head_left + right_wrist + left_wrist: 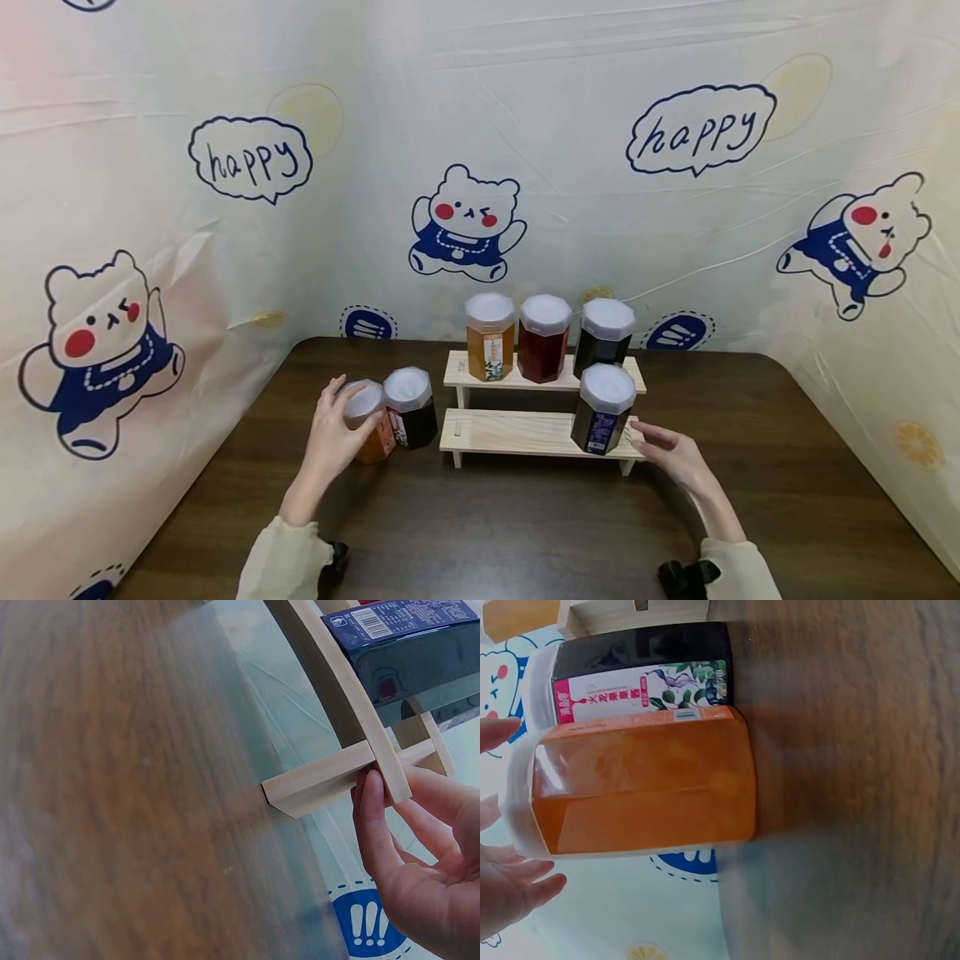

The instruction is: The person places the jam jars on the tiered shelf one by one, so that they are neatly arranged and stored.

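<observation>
My left hand [339,423] reaches round the white lid of an orange jar [377,443], fingers and thumb spread. In the left wrist view, its fingertips [549,889] stand just off that lid. Beside the orange jar, against it or nearly so, is a dark jar [420,427] with a pink-and-white label. With thumb and fingers, my right hand [675,457] pinches the right end of the lower step of a two-step wooden rack [352,697]. Near that end of the step stands a dark jar with a blue label [602,425].
On the rack's upper step are an amber jar [491,348], a red jar [542,350] and another dark jar [596,346], all white-lidded. The rack stands on a brown wooden table [510,533]. A printed curtain [570,167] hangs behind and at both sides.
</observation>
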The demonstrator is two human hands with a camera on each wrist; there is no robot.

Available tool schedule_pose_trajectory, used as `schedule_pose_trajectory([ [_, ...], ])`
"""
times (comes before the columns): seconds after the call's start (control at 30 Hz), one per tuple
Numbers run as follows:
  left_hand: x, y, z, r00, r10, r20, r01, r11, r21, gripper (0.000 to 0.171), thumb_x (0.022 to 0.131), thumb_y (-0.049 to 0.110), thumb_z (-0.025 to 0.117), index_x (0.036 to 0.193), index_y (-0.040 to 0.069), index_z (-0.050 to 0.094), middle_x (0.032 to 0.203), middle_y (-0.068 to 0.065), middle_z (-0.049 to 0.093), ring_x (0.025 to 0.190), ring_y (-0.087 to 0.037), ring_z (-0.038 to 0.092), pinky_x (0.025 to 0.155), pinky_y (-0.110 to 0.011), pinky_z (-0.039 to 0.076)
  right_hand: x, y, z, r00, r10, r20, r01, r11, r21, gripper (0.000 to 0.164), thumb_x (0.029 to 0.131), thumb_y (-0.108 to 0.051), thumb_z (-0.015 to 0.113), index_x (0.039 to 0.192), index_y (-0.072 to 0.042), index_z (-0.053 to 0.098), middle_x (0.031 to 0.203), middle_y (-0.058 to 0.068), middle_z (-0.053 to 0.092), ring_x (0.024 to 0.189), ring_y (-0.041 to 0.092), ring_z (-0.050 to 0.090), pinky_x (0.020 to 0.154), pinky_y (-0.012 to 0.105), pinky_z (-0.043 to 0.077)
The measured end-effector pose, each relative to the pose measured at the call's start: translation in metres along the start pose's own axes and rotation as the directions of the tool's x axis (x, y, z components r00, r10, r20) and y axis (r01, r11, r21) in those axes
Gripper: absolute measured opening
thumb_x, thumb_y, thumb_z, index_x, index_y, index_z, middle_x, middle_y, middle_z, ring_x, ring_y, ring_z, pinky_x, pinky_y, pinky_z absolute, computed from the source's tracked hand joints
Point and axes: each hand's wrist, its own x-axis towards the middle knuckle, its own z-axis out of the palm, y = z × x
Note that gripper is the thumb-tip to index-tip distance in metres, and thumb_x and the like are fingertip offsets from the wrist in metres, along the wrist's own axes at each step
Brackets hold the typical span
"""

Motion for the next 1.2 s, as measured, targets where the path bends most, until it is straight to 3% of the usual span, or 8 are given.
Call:
schedule_pose_trajectory([
  [0.27,-0.0022,-0.0072,0.0001,0.997,-0.067,0.040,0.068,0.997,-0.021,0.049,0.069,0.010,0.074,0.112,-0.001,0.054,0.127,-0.031,0.033,0.113,-0.047,0.035,0.087,-0.058,0.032,-0.0005,-0.0010,0.0000,1.000,0.004,0.004,-0.004,1.000,-0.010,0.054,0.083,-0.028,0.061,0.127,0.001,0.046,0.131,0.020,0.041,0.112,0.025,0.046,0.083,0.032,0.045],
  [0.6,-0.0056,-0.0099,0.0020,0.995,-0.094,0.039,0.095,0.995,-0.033,0.053,0.067,0.011,0.076,0.114,0.000,0.053,0.116,-0.030,0.039,0.102,-0.044,0.044,0.084,-0.056,0.036,-0.0008,-0.0005,0.0006,1.000,0.003,-0.005,-0.003,1.000,0.006,0.054,0.082,-0.027,0.062,0.126,0.001,0.047,0.130,0.019,0.042,0.099,0.006,0.051,0.079,0.024,0.045],
  [0.83,-0.0083,-0.0091,0.0041,0.989,-0.144,0.036,0.145,0.989,-0.034,0.056,0.066,0.011,0.077,0.116,0.003,0.054,0.106,-0.027,0.043,0.097,-0.041,0.046,0.081,-0.055,0.038,-0.0007,0.0018,0.0004,1.000,0.004,-0.001,-0.004,1.000,0.018,0.055,0.082,-0.027,0.062,0.126,0.001,0.046,0.131,0.019,0.042,0.106,0.017,0.049,0.081,0.028,0.046],
  [1.2,-0.0077,-0.0107,0.0046,0.981,-0.191,-0.026,0.190,0.981,-0.022,0.053,0.061,0.011,0.079,0.110,0.005,0.061,0.100,-0.020,0.048,0.090,-0.037,0.052,0.077,-0.051,0.042,0.0003,0.0018,0.0005,1.000,-0.003,-0.007,0.003,1.000,0.013,0.054,0.082,-0.027,0.062,0.126,0.000,0.047,0.131,0.018,0.043,0.106,0.016,0.049,0.080,0.027,0.045],
])
